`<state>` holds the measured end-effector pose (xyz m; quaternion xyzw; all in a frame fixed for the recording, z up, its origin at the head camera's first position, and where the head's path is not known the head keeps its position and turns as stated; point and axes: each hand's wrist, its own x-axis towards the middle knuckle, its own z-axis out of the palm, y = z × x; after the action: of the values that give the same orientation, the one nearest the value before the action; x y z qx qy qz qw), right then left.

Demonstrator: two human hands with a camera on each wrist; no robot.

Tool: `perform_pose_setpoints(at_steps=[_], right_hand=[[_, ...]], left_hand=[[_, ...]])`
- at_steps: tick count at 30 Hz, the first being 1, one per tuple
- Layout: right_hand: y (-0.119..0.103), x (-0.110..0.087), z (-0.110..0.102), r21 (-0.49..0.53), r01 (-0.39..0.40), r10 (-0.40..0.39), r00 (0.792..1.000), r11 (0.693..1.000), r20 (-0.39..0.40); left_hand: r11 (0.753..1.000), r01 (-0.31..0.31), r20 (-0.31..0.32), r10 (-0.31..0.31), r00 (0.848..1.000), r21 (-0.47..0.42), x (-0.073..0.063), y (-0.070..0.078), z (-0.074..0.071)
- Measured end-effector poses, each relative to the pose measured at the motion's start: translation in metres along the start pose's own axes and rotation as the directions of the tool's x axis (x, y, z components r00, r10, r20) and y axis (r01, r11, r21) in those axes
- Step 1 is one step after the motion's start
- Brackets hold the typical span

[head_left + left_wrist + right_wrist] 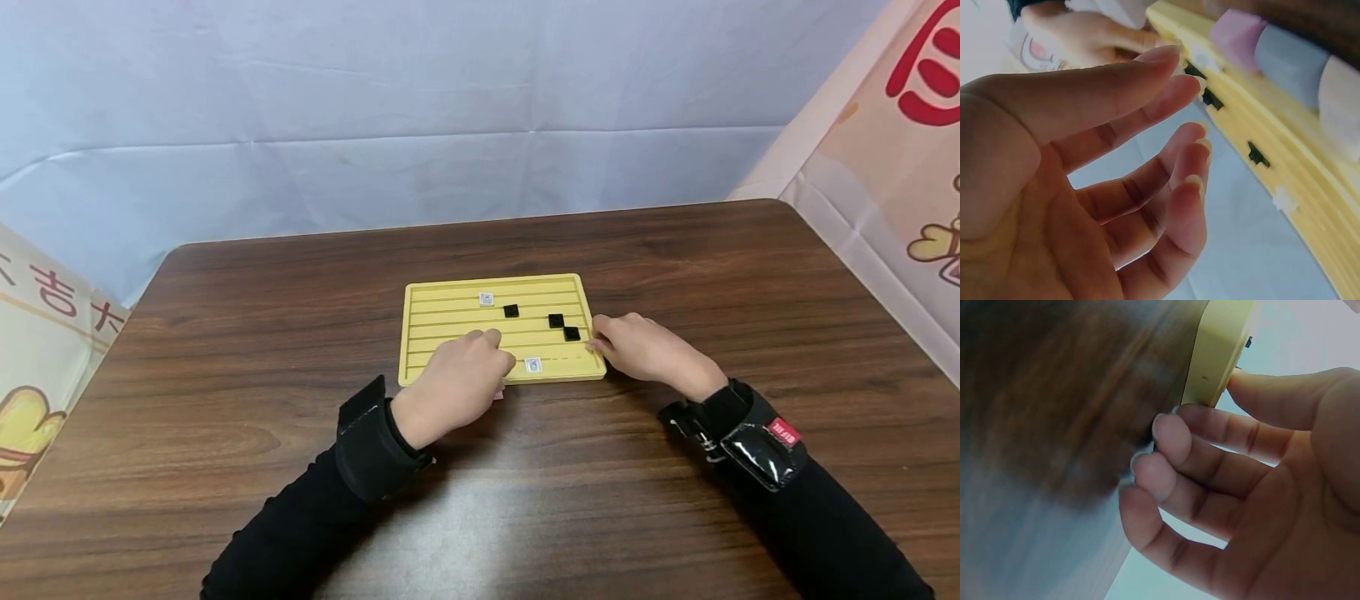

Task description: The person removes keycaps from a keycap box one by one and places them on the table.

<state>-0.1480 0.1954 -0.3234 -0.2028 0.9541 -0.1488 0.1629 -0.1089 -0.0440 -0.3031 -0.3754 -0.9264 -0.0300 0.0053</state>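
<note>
A yellow ridged board (450, 329) lies on the table, carrying three black square pieces (556, 320) and two white pieces with printed codes (533, 364). My left hand (459, 383) is over its near left part, fingers bent and thumb and index tips close together. No object shows between those fingertips in the left wrist view. At the board's right edge, my right hand (637, 343) pinches the rim. In the right wrist view the thumb (1272, 394) lies on top and the index fingertip (1194, 415) against the side.
Along the board's near side sit a pink block (1238, 39), a grey-blue block (1291, 62) and a whitish block (1342, 103), mostly hidden by the left hand in the head view. A dark wooden table (262, 333) holds everything. Pale cloth (375, 108) hangs behind it.
</note>
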Motion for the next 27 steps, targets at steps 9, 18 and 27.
perform_pose_setpoints(at_steps=[9,18,27], right_hand=[[0.002,0.0,0.0,-0.001,0.014,-0.014,1.0,1.0,-0.009],[0.002,0.0,0.001,0.0,0.024,-0.024,1.0,1.0,-0.008],[0.002,0.0,0.0,0.003,0.008,-0.008,1.0,1.0,0.0]], left_hand=[[0.999,0.0,0.058,0.003,0.998,-0.047,0.001,0.0,0.0],[0.999,-0.019,0.062,0.021,0.998,-0.033,0.003,0.002,0.008],[1.0,-0.03,0.039,0.031,0.999,-0.004,0.003,0.002,0.01]])
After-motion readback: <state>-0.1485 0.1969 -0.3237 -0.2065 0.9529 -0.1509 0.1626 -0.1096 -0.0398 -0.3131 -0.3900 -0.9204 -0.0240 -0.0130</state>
